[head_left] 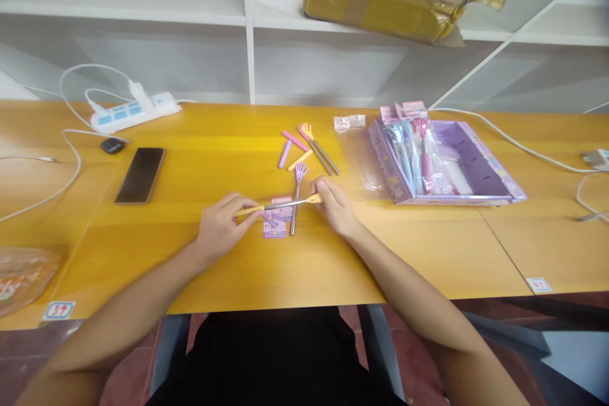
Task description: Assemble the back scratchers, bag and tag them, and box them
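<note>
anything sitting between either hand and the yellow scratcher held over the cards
Nothing visible does: the left hand pinches the yellow scratcher by its handle, and the right hand holds its head end. The purple scratcher and cards appear beyond or below its rod, not between it and either hand.

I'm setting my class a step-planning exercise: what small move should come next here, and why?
Probably push the held yellow handle firmly onto the metal rod: the left hand grips that handle at one end, the right hand holds the yellow claw at the other; full seating can't be confirmed.
</note>
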Demonstrator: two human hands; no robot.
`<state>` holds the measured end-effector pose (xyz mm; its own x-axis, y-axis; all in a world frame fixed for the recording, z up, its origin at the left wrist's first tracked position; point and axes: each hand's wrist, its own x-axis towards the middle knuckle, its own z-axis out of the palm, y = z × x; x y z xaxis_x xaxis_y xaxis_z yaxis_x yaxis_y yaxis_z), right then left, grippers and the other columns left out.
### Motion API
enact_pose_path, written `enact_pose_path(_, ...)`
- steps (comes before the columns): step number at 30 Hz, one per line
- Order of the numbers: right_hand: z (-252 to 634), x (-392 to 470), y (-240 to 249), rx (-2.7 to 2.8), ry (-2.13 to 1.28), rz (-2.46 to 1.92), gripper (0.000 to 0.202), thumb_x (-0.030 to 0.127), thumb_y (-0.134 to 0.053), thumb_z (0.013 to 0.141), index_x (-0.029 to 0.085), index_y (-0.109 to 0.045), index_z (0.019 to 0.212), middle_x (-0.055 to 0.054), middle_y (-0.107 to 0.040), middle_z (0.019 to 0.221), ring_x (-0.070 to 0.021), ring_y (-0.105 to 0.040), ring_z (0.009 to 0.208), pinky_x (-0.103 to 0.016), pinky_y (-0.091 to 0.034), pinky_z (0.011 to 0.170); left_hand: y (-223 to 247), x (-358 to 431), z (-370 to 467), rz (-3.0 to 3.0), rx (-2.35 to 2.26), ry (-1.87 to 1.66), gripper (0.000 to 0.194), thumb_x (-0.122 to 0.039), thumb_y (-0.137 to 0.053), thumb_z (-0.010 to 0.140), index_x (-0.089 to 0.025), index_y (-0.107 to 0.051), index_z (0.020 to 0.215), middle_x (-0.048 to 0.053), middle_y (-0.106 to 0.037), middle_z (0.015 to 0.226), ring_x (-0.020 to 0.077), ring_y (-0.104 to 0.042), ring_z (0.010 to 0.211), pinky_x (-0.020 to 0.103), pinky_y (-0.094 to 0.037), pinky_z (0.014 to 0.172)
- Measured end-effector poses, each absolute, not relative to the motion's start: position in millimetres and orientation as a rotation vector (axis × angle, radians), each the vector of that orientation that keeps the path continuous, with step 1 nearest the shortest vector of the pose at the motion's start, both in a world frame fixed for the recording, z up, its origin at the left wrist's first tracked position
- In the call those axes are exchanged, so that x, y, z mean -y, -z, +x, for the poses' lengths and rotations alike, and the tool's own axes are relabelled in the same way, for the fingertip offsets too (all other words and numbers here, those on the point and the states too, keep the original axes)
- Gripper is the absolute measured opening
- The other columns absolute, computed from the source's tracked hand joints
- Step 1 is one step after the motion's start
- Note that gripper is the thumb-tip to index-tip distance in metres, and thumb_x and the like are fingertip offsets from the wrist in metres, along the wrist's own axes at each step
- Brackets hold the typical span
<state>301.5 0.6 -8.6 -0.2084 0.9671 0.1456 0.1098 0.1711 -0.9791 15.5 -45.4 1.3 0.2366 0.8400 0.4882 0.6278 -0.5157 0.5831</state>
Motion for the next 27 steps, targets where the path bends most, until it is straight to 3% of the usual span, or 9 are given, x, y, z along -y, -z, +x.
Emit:
enact_pose_path(12,293.6,9.9,9.2,1.512,-1.161,-1.074,0.052,0.072,-0.051,0.103,0.026,-0.054,0.079,0.001,-0.045,0.065,-0.0176,-0.041,0.059,-0.033,-0.032,0.054,2.7,53.8,25.4,2.199,-1.340,-1.198,0.012,-0.036,-0.075,0.099,-0.024,-0.076,0.102,0.002,-0.079,0.094,0.0156,-0.074,0.084,0.028,-0.057,0.077)
enact_pose_path(21,307.7,3.7,0.5,1.781,-0.811,-1.140,0.048,0.063,-0.045,0.109,0.024,-0.061,0.086,-0.001,-0.057,0.072,-0.0196,-0.052,0.067,-0.035,-0.038,0.067,-5.3,45.9,18.1,2.189,-1.268,-1.198,0.015,-0.038,-0.074,0.099,-0.024,-0.077,0.103,0.003,-0.081,0.095,0.0171,-0.074,0.084,0.031,-0.058,0.077)
enact_pose_path(27,308.6,-5.2,11.7,1.824,-0.810,-1.131,0.053,0.065,-0.045,0.108,0.024,-0.052,0.074,0.001,-0.048,0.065,-0.0176,-0.045,0.062,-0.033,-0.034,0.064,-0.6,46.8,19.4,2.220,-1.292,-1.135,0.017,-0.040,-0.071,0.101,-0.024,-0.078,0.104,0.003,-0.081,0.095,0.0170,-0.075,0.085,0.029,-0.057,0.071)
